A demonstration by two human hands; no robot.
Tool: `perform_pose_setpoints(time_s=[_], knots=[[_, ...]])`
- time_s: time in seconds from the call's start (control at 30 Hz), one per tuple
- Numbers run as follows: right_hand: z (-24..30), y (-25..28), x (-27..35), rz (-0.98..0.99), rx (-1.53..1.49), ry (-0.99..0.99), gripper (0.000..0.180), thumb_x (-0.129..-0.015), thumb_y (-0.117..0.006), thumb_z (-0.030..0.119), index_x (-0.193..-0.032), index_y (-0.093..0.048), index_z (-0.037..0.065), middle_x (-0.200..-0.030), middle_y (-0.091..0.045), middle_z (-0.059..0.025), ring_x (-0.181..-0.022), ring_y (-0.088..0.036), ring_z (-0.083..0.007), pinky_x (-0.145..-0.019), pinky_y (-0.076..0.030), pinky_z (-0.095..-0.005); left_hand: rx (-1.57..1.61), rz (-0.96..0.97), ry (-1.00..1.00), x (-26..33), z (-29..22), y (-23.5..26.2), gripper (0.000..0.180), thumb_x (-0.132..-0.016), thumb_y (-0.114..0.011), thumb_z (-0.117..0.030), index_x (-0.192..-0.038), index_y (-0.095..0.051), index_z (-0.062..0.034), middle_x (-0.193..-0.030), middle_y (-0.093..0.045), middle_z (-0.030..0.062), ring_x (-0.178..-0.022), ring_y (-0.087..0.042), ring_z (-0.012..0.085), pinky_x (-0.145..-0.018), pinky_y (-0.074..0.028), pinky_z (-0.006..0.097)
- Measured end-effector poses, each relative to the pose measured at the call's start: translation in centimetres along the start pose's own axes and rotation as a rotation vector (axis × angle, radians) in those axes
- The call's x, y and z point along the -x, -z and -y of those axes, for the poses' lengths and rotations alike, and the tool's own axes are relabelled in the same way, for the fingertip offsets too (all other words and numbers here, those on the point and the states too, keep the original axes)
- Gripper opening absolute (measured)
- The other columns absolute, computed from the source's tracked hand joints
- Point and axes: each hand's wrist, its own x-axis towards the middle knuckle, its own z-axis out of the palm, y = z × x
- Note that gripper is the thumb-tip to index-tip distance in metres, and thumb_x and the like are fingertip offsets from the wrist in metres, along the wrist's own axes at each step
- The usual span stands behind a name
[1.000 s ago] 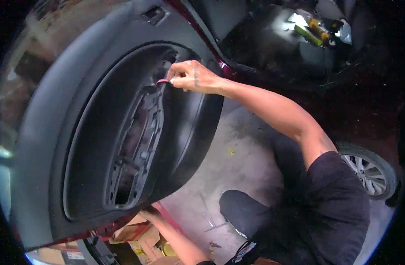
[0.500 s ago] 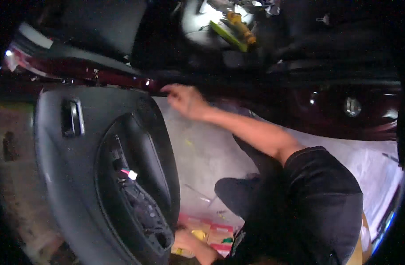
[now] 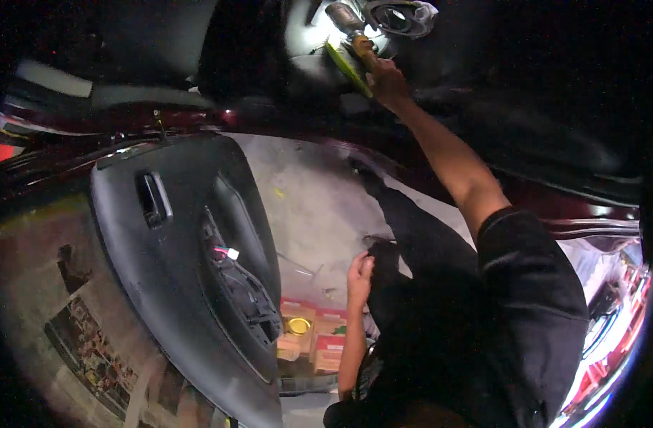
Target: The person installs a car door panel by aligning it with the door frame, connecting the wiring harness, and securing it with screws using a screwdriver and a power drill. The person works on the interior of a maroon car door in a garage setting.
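Right hand point(image 3: 391, 85) grips a yellow tool point(image 3: 363, 47) inside the dark car point(image 3: 326, 135), twelve o'clock; left hand point(image 3: 359, 277) half-open; grey floor point(image 3: 305, 192) central, door point(image 3: 166, 260) at eight, boxes point(image 3: 331, 354) at six.

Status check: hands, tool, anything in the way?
Right hand at yellow-handled tool, grip unclear. Left hand well away from it, nothing visibly held. Green strip close beside tool, might crowd the grip.

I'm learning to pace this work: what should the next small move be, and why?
Probably firm up the right hand on the yellow-handled tool and lift it: the fingers are already at its handle, and the long green object lies close alongside.
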Motion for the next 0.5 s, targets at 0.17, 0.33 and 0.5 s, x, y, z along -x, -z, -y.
perform_pose_setpoints(time_s=[0.17, 0.33, 0.5], knots=[[-1.0, -2.4, 1.4, -0.158, 0.054, 0.107, 0.059, -0.089, -0.063, 0.022, -0.143, -0.041, 0.011, -0.125, -0.058, -0.0185, -0.114, -0.056, -0.0380, -0.090, -0.049, -0.0496, -0.280, -0.167, 0.044, 3.2, 3.8, 1.1, 0.034, -0.097, -0.062, -0.022, -0.123, -0.061, -0.0012, -0.108, -0.069, 0.0192, -0.100, -0.066, 0.0272, -0.088, -0.050, 0.036], [1.7, -4.4, 9.4, 0.131, -0.683, -0.110, 0.052, -0.091, -0.056, 0.023, -0.140, -0.047, 0.008, -0.128, -0.054, -0.0212, -0.107, -0.058, -0.0390, -0.090, -0.049, -0.0503, -0.599, -0.024, 0.142, 6.1, 10.8, 2.7, 0.033, -0.094, -0.062, -0.025, -0.116, -0.065, -0.0002, -0.107, -0.069, 0.0240, -0.101, -0.066, 0.0363, -0.089, -0.050, 0.041], [6.3, 5.2, 28.4, 0.689, -0.346, 0.524, 0.046, -0.089, -0.059, 0.016, -0.134, -0.053, 0.006, -0.125, -0.054, -0.0237, -0.108, -0.058, -0.0422, -0.088, -0.050, -0.0494, -0.725, -0.033, 0.003, 5.0, 11.5, 6.3, 0.039, -0.096, -0.058, -0.030, -0.119, -0.065, 0.0015, -0.111, -0.068, 0.0252, -0.106, -0.064, 0.0397, -0.091, -0.050, 0.043]])
